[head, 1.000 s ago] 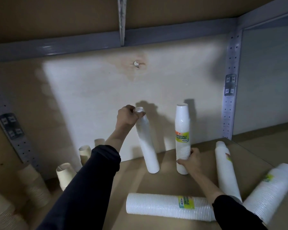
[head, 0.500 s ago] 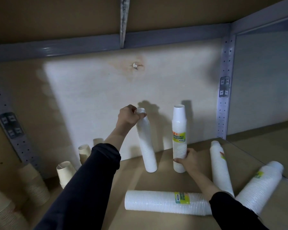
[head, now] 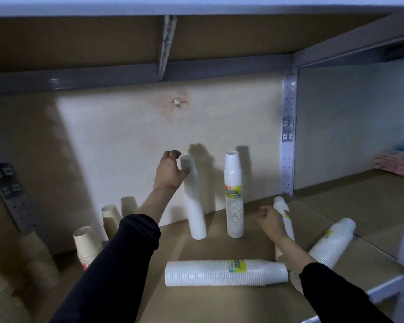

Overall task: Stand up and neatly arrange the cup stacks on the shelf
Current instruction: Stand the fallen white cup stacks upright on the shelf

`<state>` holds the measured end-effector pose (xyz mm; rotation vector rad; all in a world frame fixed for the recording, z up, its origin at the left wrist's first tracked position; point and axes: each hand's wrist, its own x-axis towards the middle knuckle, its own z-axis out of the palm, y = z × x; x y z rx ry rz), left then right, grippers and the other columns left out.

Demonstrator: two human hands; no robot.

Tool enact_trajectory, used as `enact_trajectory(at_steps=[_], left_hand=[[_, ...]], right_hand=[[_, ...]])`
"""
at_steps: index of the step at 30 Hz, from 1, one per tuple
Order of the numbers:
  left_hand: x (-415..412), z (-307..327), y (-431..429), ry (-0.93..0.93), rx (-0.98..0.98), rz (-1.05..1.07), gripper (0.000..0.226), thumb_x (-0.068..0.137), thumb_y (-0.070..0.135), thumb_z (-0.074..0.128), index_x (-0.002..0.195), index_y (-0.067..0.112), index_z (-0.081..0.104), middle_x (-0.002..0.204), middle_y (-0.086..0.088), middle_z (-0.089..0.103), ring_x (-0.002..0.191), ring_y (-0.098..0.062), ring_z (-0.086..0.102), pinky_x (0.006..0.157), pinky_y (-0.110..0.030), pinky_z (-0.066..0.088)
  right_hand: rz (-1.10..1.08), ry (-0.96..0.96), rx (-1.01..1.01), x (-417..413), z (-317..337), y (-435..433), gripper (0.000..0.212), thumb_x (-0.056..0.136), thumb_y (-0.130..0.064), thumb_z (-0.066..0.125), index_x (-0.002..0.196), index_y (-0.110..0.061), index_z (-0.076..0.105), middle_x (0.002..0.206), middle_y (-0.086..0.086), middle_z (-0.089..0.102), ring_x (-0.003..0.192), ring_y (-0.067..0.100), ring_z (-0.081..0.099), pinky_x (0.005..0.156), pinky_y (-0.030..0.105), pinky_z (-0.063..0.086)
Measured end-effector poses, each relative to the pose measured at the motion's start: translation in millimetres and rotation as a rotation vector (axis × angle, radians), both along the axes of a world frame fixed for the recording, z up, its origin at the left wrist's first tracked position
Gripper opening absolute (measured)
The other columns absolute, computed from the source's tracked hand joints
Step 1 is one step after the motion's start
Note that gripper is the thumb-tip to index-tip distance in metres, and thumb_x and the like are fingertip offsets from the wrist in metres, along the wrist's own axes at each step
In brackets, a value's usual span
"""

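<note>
Left hand (head: 170,173) is sitting at the top of the plain white stack (head: 194,201) with its thumb against it, but honestly I can't tell if it's really gripping. Right hand (head: 269,221) is hanging loosely curled and holding nothing, just right of the labelled upright stack (head: 234,201).

Closest to me, in front of that upright one, a flat stack (head: 226,272) is lying crosswise on the shelf (head: 189,301). Off to its right a fat stack (head: 331,245) and a thin stack (head: 283,215) are lying tipped over, the thin one right behind the right hand. The plain stack is standing just left of it and leaning a bit.

So I'd say we're mid-job: two up, three down. The next move is probably grabbing the thin one and tilting it up, base first, without bumping its neighbours.

Further left, beige paper cups (head: 86,248) are sitting in shadow. Behind it all a pale back panel (head: 126,136) is catching the light.
</note>
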<state>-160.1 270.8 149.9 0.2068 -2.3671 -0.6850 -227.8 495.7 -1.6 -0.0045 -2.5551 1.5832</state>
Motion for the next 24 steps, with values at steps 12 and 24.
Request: enact_trajectory(at_steps=[12,24], left_hand=[[4,-96,64,-0.71,-0.141,-0.426,0.035,0.08,0.022,0.071,0.11,0.007,0.062,0.095,0.001,0.053,0.088,-0.012,0.049,0.066,-0.014,0.037],[-3,-126,87,-1.115,-0.309,-0.524,0.053,0.073,0.035,0.076,0.12,0.016,0.062,0.108,0.006,0.061,0.093,-0.008,0.057,0.094,-0.023,0.042]], right_hand=[[-0.082,-0.143,0.017,2,-5,47,0.058,0.086,-0.01,0.06,0.138,0.002,0.036,0.142,0.023,0.042,0.128,0.035,0.044,0.103,0.036,0.038],[-0.078,-0.39,-0.059,-42,-47,49,0.06,0.077,-0.015,0.07,0.127,0.007,0.045,0.129,0.024,0.053,0.117,0.037,0.053,0.1,0.042,0.045]])
